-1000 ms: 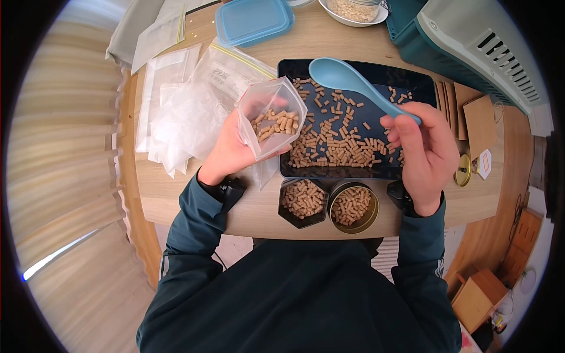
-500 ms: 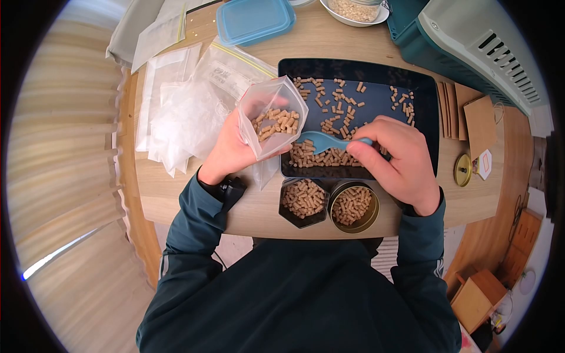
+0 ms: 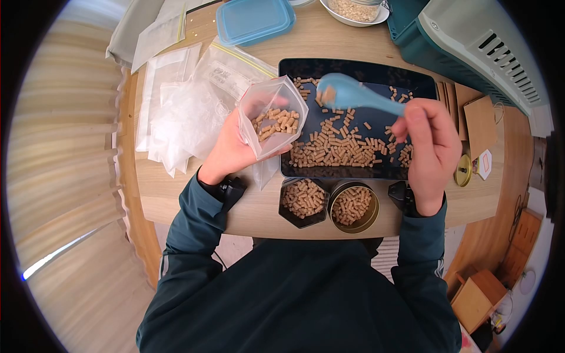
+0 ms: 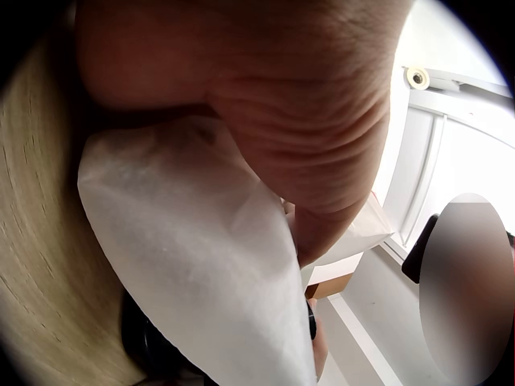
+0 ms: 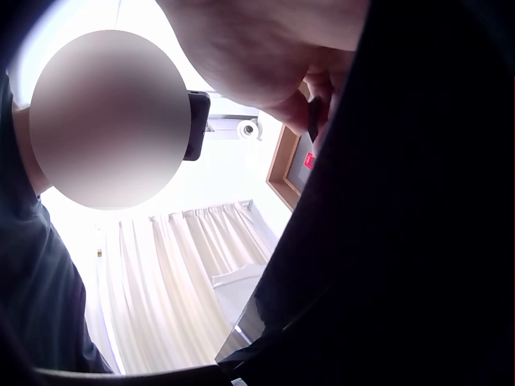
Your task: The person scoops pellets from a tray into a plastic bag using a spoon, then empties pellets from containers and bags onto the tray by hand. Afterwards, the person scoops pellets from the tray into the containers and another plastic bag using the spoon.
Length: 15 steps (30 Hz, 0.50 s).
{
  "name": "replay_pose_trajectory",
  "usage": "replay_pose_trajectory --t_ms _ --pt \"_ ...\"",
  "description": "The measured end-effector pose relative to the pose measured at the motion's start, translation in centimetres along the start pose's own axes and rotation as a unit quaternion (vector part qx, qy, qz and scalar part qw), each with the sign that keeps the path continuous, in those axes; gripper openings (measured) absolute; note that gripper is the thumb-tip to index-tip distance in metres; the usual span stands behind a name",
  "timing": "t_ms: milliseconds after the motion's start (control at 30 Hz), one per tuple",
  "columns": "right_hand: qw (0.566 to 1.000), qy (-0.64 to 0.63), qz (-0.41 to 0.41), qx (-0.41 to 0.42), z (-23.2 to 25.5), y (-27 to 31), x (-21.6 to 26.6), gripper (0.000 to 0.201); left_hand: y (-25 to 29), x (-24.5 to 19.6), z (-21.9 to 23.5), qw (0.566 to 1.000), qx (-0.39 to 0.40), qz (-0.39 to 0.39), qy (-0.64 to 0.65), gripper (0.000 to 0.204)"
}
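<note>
My left hand grips a translucent plastic bag, its mouth held wide and tan pellets lying inside. In the left wrist view the bag's pale side hangs beneath the palm. Over the dark blue tray, my right hand pinches the handle of a light blue spoon. The spoon is blurred, with a tan pellet-like patch at its bowl. Loose pellets cover the tray floor, thickest along the near side. The right wrist view shows my right hand but mostly a dark surface.
A hexagonal tin and a round tin, both holding pellets, stand before the tray. Clear bags lie to the left. Behind are a lidded blue box and a white bowl; cardboard pieces and a carrier flank the right.
Half a second ago the spoon was down among the pellets beside the bag. Right hand and spoon have since risen and moved away to the far right. The left hand and bag have stayed put.
</note>
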State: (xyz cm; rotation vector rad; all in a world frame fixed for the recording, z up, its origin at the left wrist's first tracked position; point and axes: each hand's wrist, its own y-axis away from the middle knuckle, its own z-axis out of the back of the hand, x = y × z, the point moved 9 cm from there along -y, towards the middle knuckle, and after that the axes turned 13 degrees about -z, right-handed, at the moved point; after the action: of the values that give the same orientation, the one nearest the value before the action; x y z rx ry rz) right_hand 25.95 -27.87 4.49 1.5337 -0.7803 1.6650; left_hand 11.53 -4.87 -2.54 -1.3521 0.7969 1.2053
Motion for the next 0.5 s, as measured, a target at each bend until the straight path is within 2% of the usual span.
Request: replay_pose_trajectory --t_ms 67,133,200,367,433,500 --pt "0.996 -0.032 0.053 -0.059 1.0 0.6 0.9 0.015 0.0 -0.1 0.0 1.0 -0.008 -0.003 0.01 0.078" --pt "0.994 -0.034 0.074 -0.069 1.2 0.8 0.9 0.016 0.0 0.0 0.0 1.0 -0.011 -0.006 0.013 0.077" --pt "0.971 0.04 0.232 0.051 -0.8 1.5 3.1 0.018 0.0 0.0 0.0 1.0 -0.013 -0.008 0.017 0.077" --pt "0.96 0.098 0.251 0.075 -1.7 2.1 3.4 0.019 0.1 0.2 0.0 0.999 -0.018 0.01 0.039 0.073" --pt "0.986 0.034 0.159 -0.034 -0.1 1.3 2.2 0.013 0.1 0.1 0.0 0.999 -0.018 0.008 0.031 0.072" --pt "0.986 0.072 0.15 -0.031 -0.3 0.8 2.1 0.01 0.1 0.0 0.0 1.0 -0.017 0.005 0.024 0.071"
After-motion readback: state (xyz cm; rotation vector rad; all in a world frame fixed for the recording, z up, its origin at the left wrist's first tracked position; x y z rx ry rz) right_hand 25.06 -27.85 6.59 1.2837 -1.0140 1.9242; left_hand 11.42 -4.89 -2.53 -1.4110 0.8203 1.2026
